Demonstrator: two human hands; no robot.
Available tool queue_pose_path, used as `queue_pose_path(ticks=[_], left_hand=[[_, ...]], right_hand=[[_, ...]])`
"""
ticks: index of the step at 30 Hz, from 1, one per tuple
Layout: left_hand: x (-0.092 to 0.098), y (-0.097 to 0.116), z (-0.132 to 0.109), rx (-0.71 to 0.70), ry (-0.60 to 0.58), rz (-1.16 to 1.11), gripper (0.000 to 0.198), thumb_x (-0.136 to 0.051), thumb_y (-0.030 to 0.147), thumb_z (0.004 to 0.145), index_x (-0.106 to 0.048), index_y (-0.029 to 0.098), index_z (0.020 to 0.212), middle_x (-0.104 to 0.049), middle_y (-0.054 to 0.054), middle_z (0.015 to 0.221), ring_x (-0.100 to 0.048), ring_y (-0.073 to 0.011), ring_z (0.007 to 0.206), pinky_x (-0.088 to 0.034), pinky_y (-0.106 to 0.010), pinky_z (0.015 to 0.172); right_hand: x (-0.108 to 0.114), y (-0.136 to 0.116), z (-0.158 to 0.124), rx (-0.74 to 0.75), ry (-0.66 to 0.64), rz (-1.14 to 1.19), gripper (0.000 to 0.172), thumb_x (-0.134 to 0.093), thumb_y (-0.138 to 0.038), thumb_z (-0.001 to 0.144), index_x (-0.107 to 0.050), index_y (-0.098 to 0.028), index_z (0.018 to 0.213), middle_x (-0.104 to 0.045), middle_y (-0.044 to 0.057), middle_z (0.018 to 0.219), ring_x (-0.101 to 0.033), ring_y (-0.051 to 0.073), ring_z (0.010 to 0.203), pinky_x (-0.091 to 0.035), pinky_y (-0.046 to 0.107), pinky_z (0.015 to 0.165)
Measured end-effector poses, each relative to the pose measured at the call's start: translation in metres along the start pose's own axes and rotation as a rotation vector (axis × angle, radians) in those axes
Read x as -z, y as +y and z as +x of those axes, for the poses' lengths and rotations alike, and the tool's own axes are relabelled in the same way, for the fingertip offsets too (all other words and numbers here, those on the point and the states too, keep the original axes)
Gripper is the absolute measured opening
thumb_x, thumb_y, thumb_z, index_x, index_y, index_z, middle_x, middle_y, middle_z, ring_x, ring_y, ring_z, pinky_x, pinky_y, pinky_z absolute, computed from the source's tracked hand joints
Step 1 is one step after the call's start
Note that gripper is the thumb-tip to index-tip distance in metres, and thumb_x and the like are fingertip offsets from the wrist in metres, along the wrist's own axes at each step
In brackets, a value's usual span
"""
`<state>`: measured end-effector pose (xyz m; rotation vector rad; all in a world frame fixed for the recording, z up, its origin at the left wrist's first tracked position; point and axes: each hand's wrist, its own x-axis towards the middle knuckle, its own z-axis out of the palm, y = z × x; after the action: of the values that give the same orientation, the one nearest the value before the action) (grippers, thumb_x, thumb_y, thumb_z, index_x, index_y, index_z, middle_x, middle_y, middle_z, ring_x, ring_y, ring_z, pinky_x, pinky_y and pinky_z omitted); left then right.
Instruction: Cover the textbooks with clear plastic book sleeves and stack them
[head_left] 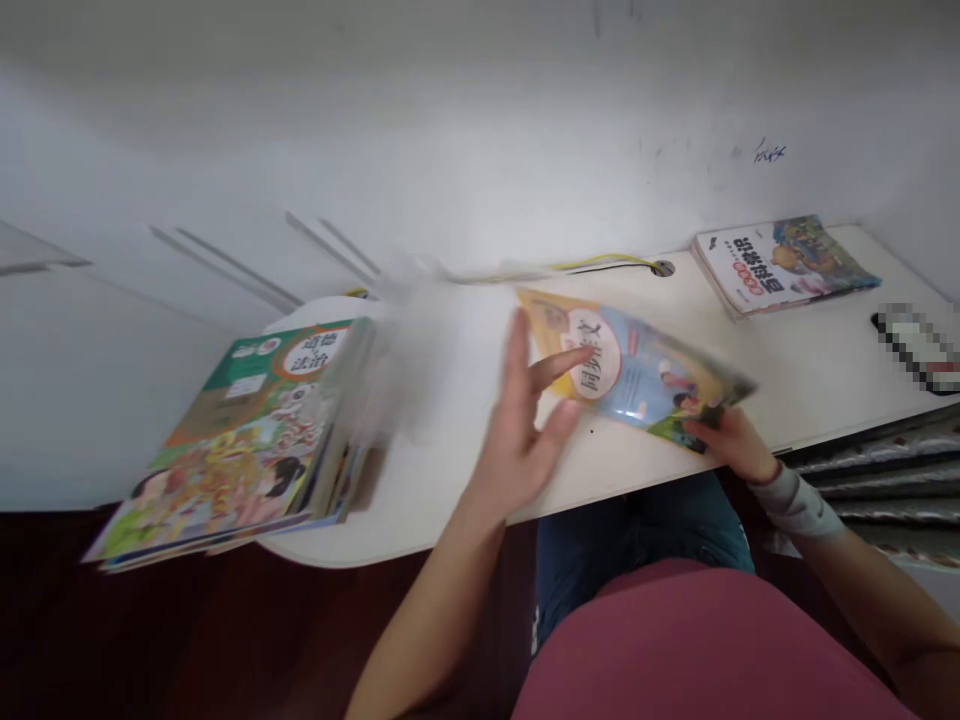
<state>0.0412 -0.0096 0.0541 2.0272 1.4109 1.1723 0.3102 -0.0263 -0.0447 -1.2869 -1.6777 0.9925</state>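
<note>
A thin paperback book (637, 365) with a yellow and blue cover is held tilted above the white desk. My right hand (735, 445) grips its lower right corner, thumb on the cover; the fingers behind are hidden. At the book's left edge is my left hand (521, 420), its fingers spread and one finger reaching over the cover's round white title patch. Whether that finger presses on the cover I cannot tell. Left of this hand, a whitish see-through thing (405, 350) is smeared by blur beside a stack of books (247, 430) with a green and orange top cover.
Another small pile of books (787, 265) lies at the desk's back right. A phone-like object (919, 350), partly pixelated, is at the right edge. Along the wall, a yellow cable (607, 258) runs to a round hole in the white desk (465, 480).
</note>
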Motion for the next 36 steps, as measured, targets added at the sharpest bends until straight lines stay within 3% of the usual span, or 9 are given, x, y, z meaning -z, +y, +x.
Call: queue_pose_path(ticks=[3, 5, 10, 13, 16, 19, 23, 28, 36], left_hand=[[-0.040, -0.027, 0.014, -0.138, -0.209, 0.309, 0.077, -0.036, 0.061, 0.089, -0.011, 0.023, 0.151, -0.029, -0.014, 0.154, -0.022, -0.0331, 0.143, -0.025, -0.055, 0.111], [-0.064, -0.050, 0.024, -0.090, -0.262, 0.481, 0.080, -0.036, 0.062, 0.089, -0.012, 0.019, 0.151, -0.015, -0.018, 0.157, -0.007, -0.0379, 0.145, -0.018, -0.063, 0.110], [-0.098, -0.082, 0.032, 0.069, -0.446, 0.673, 0.074, -0.035, 0.059, 0.090, -0.026, 0.016, 0.149, -0.021, -0.018, 0.156, -0.015, -0.0428, 0.142, -0.021, -0.064, 0.107], [-0.093, -0.087, 0.034, 0.053, -0.421, 0.655, 0.071, -0.039, 0.058, 0.089, -0.032, 0.017, 0.146, -0.028, -0.017, 0.154, -0.027, -0.0412, 0.138, -0.028, -0.058, 0.107], [-0.078, -0.097, 0.054, 0.178, -0.287, 0.529, 0.064, -0.041, 0.052, 0.089, -0.039, 0.014, 0.141, -0.041, -0.021, 0.145, -0.046, -0.0341, 0.126, -0.041, -0.045, 0.098], [-0.068, -0.115, 0.091, 0.396, -0.219, 0.469, 0.050, -0.044, 0.047, 0.086, -0.060, 0.010, 0.114, -0.060, -0.023, 0.119, -0.061, -0.0305, 0.104, -0.046, -0.038, 0.083], [-0.075, -0.132, 0.131, 0.437, -0.244, 0.409, 0.038, -0.045, 0.043, 0.084, -0.065, 0.012, 0.082, -0.068, -0.010, 0.077, -0.062, -0.0199, 0.070, -0.044, -0.028, 0.063], [-0.088, -0.134, 0.138, 0.392, -0.152, 0.392, 0.027, -0.043, 0.034, 0.085, -0.060, 0.014, 0.090, -0.067, -0.006, 0.082, -0.058, -0.0150, 0.072, -0.043, -0.025, 0.064], [-0.083, -0.117, 0.118, 0.377, -0.089, 0.576, 0.033, -0.031, 0.035, 0.093, -0.052, 0.018, 0.112, -0.066, -0.016, 0.096, -0.063, -0.0303, 0.086, -0.044, -0.040, 0.073]], right_hand=[[0.023, 0.004, 0.009, -0.179, -0.026, 0.207, 0.042, -0.056, -0.049, 0.085, -0.063, -0.021, 0.115, -0.069, 0.007, 0.113, -0.065, 0.024, 0.101, -0.055, 0.042, 0.088], [0.034, 0.007, 0.014, -0.250, 0.002, 0.207, 0.047, -0.050, -0.052, 0.087, -0.059, -0.019, 0.119, -0.071, 0.008, 0.106, -0.068, 0.023, 0.090, -0.057, 0.038, 0.074], [0.054, 0.022, 0.034, -0.280, 0.208, -0.457, 0.063, -0.055, -0.040, 0.083, -0.039, -0.012, 0.137, -0.070, 0.007, 0.084, -0.065, 0.023, 0.075, -0.051, 0.036, 0.066], [0.065, 0.030, 0.048, -0.208, 0.199, -0.783, 0.062, -0.058, -0.036, 0.081, -0.043, -0.012, 0.135, -0.068, 0.012, 0.096, -0.062, 0.026, 0.090, -0.047, 0.036, 0.075], [0.076, 0.036, 0.069, -0.244, 0.129, -0.822, 0.038, -0.052, -0.040, 0.085, -0.062, -0.013, 0.110, -0.068, 0.012, 0.092, -0.062, 0.024, 0.085, -0.044, 0.033, 0.071], [0.083, 0.038, 0.095, -0.259, 0.098, -0.791, 0.034, -0.046, -0.041, 0.089, -0.067, -0.015, 0.083, -0.069, 0.010, 0.081, -0.061, 0.021, 0.075, -0.041, 0.030, 0.065], [0.083, 0.041, 0.124, -0.234, 0.102, -0.758, 0.029, -0.049, -0.035, 0.088, -0.066, -0.014, 0.080, -0.070, 0.008, 0.083, -0.060, 0.016, 0.074, -0.039, 0.026, 0.066], [0.078, 0.039, 0.137, -0.223, 0.113, -0.749, 0.028, -0.047, -0.035, 0.089, -0.064, -0.013, 0.081, -0.069, 0.007, 0.081, -0.058, 0.014, 0.071, -0.040, 0.024, 0.065], [0.044, 0.027, 0.155, -0.213, 0.188, -0.915, 0.026, -0.036, -0.019, 0.093, -0.055, -0.011, 0.108, -0.065, 0.018, 0.101, -0.060, 0.024, 0.090, -0.041, 0.033, 0.075]])
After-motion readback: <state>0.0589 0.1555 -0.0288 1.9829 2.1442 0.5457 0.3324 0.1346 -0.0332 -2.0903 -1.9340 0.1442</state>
